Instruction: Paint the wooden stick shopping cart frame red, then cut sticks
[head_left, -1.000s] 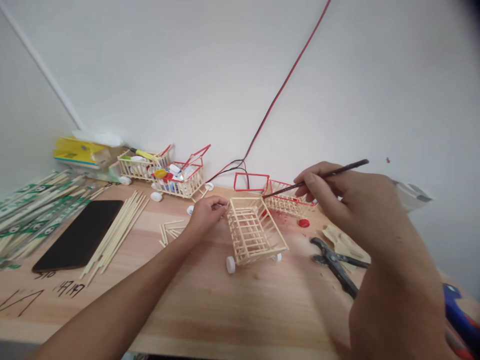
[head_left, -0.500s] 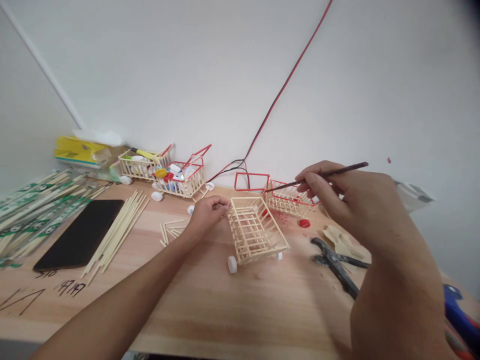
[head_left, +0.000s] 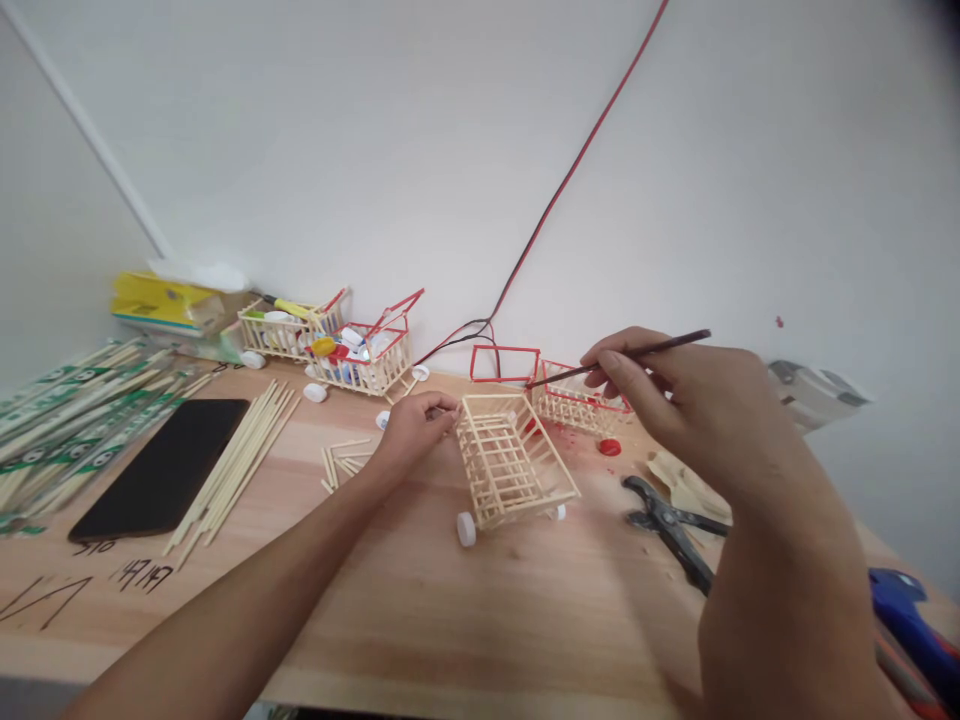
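inspector: item position?
clerk: the boxy cart of pale, bare wooden sticks (head_left: pixel 504 458) stands on white disc wheels (head_left: pixel 466 529) on the light-brown wooden tabletop (head_left: pixel 450 620), mid-view. bearings follow from it.
inspector: left hand (head_left: pixel 415 432)?
clerk: at ten o'clock, thumb and fingers drawn narrow, holding the cart's corner.
inspector: right hand (head_left: pixel 690 408)?
clerk: at two o'clock, fingers closed around a thin, dark-brown brush (head_left: pixel 639 352). its tip is near the red rectangular stick frame (head_left: pixel 506 349) at twelve; contact cannot be told.
inspector: surroundings?
clerk: red-rimmed pale stick basket (head_left: pixel 577 405), between one and two. round red cap (head_left: pixel 610 447), three. black metal pliers (head_left: pixel 664 514), between three and four. flat black phone (head_left: pixel 161 470), nine.
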